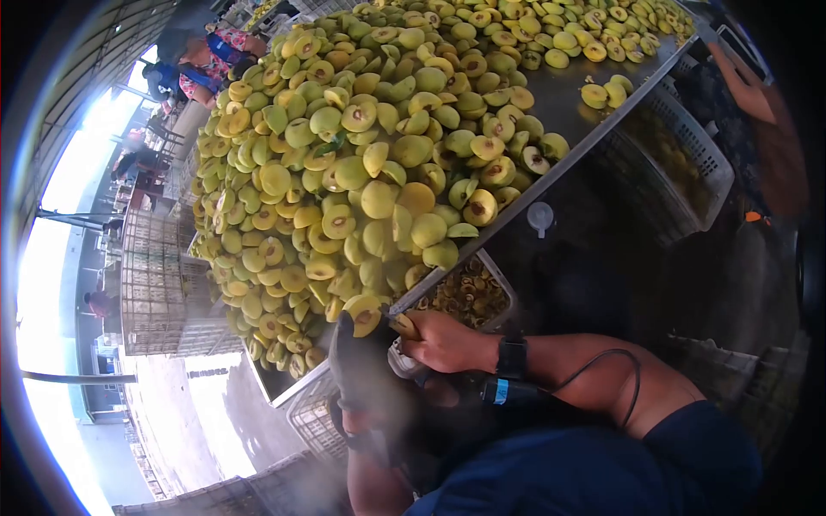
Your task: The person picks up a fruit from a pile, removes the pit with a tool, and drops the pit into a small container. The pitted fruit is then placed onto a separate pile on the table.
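I find the left hand [366, 371] pinching a half [362, 316], the right hand [443, 340] gripping a tool [403, 326]. Beyond, the heap [351, 172] lies cut, many brown centres [480, 207] remaining; scraps [465, 297] fill a bin [506, 285] beside.

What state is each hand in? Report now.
Left hand: gloved, closed on a halved yellow-green stone fruit.
Right hand: closed on a small tan-handled tool; exact type unclear.

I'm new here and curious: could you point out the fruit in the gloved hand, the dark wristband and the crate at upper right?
Fruit half [364, 316]: head view, on its cut face.
Dark wristband [512, 358]: head view, on its broad middle.
Crate [697, 133]: head view, on its perforated wall.
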The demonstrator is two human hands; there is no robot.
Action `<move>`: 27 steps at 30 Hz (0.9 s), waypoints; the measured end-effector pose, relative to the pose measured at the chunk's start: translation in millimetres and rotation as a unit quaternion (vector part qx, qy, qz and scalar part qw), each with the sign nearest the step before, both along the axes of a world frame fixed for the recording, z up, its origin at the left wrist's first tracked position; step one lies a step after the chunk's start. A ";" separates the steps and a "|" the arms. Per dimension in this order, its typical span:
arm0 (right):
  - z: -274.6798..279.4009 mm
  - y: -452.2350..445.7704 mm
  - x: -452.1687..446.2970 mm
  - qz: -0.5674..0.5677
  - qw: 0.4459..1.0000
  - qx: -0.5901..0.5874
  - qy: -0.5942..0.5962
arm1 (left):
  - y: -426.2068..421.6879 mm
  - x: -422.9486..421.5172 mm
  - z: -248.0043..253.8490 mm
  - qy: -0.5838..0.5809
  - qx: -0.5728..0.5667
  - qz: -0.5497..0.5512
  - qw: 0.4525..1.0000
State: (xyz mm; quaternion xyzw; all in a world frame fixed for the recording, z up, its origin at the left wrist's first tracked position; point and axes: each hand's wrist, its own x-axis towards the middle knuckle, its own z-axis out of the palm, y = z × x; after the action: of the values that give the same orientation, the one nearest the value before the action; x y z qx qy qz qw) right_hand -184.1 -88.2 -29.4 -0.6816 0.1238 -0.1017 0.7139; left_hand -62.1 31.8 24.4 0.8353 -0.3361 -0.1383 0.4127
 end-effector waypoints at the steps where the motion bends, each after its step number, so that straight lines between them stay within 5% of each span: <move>1: -6.4 4.2 0.7 -0.024 1.000 0.007 -0.014 | 7.9 1.1 -19.3 -0.032 -0.011 -0.011 0.999; 8: -11.4 3.6 -7.8 -0.008 1.000 -0.019 -0.018 | 6.9 -17.7 -41.9 -0.157 0.037 -0.016 0.987; 11: -0.5 -4.9 -11.7 0.062 0.994 0.084 -0.041 | 9.9 -22.2 -34.6 -0.294 0.074 -0.068 0.950; 14: -4.0 -1.4 -13.1 0.001 0.996 -0.036 -0.076 | -2.4 -42.6 -27.0 0.005 -0.079 0.039 0.996; 17: -16.1 1.5 -7.1 0.019 0.997 -0.018 -0.068 | -5.8 -49.8 -30.0 0.028 -0.106 0.069 0.992; 20: -10.5 1.3 -10.9 0.014 0.998 -0.066 -0.015 | -6.7 -47.9 -42.0 0.331 -0.278 0.158 0.888; 23: 3.1 0.4 -16.0 0.009 0.996 -0.048 0.072 | -5.4 -51.2 -37.8 0.270 -0.248 0.123 0.922; 27: -21.8 6.1 -9.8 0.037 0.997 -0.046 -0.042 | -0.1 -45.9 -48.2 0.304 -0.261 0.126 0.907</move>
State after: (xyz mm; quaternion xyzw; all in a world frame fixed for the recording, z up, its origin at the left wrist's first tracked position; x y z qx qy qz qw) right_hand -193.9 -82.1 -51.1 -0.7129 0.0636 -0.1088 0.6899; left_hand -107.9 31.7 -23.9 0.6504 -0.1103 -0.2400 0.7122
